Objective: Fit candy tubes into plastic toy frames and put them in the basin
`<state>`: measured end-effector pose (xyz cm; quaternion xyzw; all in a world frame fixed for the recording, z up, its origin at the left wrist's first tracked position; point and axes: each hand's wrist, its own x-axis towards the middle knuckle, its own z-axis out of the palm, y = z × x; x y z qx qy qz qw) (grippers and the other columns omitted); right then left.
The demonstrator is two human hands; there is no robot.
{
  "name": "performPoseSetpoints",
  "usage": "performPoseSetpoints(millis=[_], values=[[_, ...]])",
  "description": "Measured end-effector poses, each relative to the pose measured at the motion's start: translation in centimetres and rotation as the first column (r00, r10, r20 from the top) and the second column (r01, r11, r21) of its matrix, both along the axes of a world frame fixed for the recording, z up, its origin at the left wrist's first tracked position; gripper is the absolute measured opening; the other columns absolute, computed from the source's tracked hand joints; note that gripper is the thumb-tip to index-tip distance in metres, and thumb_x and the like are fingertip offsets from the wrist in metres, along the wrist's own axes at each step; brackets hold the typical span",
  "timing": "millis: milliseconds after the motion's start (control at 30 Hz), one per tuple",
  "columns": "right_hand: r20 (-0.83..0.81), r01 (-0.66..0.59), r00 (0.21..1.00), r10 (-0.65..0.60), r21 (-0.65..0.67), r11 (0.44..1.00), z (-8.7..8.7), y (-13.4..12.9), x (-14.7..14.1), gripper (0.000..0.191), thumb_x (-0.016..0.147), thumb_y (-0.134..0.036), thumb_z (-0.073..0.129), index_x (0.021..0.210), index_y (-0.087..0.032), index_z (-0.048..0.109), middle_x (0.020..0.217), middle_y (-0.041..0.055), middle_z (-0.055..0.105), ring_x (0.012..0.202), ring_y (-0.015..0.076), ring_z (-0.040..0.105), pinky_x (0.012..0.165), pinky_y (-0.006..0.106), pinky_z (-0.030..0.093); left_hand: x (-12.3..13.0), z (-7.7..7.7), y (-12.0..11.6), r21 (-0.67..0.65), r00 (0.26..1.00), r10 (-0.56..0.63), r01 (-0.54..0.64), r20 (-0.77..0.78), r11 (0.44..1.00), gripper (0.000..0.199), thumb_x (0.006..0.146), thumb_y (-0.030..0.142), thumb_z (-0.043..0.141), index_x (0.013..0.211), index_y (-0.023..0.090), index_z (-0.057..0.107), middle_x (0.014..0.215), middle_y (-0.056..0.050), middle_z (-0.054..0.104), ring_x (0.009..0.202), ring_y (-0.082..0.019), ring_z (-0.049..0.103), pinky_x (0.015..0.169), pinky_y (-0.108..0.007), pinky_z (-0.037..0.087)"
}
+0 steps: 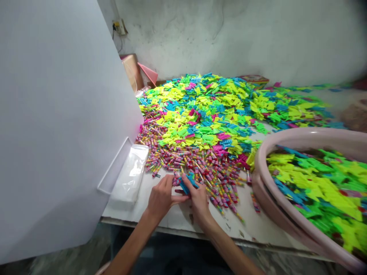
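My right hand grips a small bright blue plastic toy piece between thumb and fingers, just above the table's front part. Close beside it, my left hand is closed, its fingertips at a pink-wrapped candy stick. The left thumb reaches under the blue piece and seems to touch it. Blur and the fingers hide how the two items meet. Right beyond both hands lies a spread of thin candy sticks with pink wrappers and coloured ends.
Behind the sticks rises a large heap of yellow, green, blue and pink plastic pieces. A pink tub holding similar pieces stands at right. Clear plastic bags lie at left, beside a tall white panel. The table's front edge is near.
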<state>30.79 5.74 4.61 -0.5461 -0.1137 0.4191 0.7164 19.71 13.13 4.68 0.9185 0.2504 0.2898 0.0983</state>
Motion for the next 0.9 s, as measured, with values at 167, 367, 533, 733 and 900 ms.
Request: performPoseSetpoints(millis=[167,367,533,733,900], values=[[0.001,0.006,1.0,-0.006,0.022,1.0,-0.8,0.4,-0.4,0.033,0.07,-0.046,0.08,0.072,-0.014,0.073,0.07,0.0028,0.068,0.061,0.0167,0.063,0.063,0.03,0.057,0.0,-1.0,0.7,-0.062,1.0,0.009,-0.008,0.021,0.998,0.038,0.079,0.049,0.069,0.089,0.02,0.046,0.077,0.001,0.058,0.071,-0.018,0.063,0.06,-0.027,0.048],[0.033,0.014,0.999,-0.015,0.036,0.999,-0.8,0.8,-0.9,0.031,0.071,-0.045,0.078,0.071,-0.015,0.071,0.067,0.0023,0.067,0.059,0.0176,0.063,0.055,0.028,0.055,-0.2,-2.1,0.9,-0.029,0.999,0.041,-0.041,-0.004,0.999,0.03,0.081,0.038,0.069,0.092,0.02,0.047,0.08,0.0,0.059,0.073,-0.018,0.063,0.059,-0.025,0.046],[-0.009,0.015,1.0,-0.015,0.049,0.999,-1.3,1.0,-0.8,0.03,0.071,-0.043,0.078,0.068,-0.015,0.069,0.067,0.0017,0.066,0.057,0.0153,0.061,0.056,0.026,0.053,-0.1,-2.1,0.9,0.045,0.998,0.055,-0.056,0.031,0.997,0.032,0.088,0.042,0.06,0.105,0.018,0.046,0.085,-0.003,0.061,0.077,-0.019,0.064,0.061,-0.026,0.049],[-0.006,0.004,1.0,-0.003,0.07,0.998,-1.4,0.6,-0.5,0.029,0.072,-0.041,0.079,0.066,-0.015,0.067,0.064,-0.0005,0.064,0.055,0.0122,0.057,0.056,0.023,0.049,-0.2,-2.1,1.2,0.035,1.0,-0.02,0.019,0.015,0.999,0.033,0.087,0.048,0.06,0.097,0.019,0.047,0.08,-0.001,0.06,0.075,-0.019,0.064,0.061,-0.026,0.048],[0.029,-0.005,1.0,0.004,0.034,0.999,-1.1,0.6,-0.8,0.033,0.072,-0.045,0.077,0.066,-0.015,0.066,0.059,0.0002,0.064,0.053,0.0142,0.059,0.053,0.024,0.049,-0.4,-2.3,1.1,0.048,1.0,-0.021,0.022,-0.016,0.999,0.031,0.088,0.045,0.061,0.099,0.019,0.048,0.082,-0.002,0.06,0.078,-0.019,0.064,0.062,-0.026,0.047]])
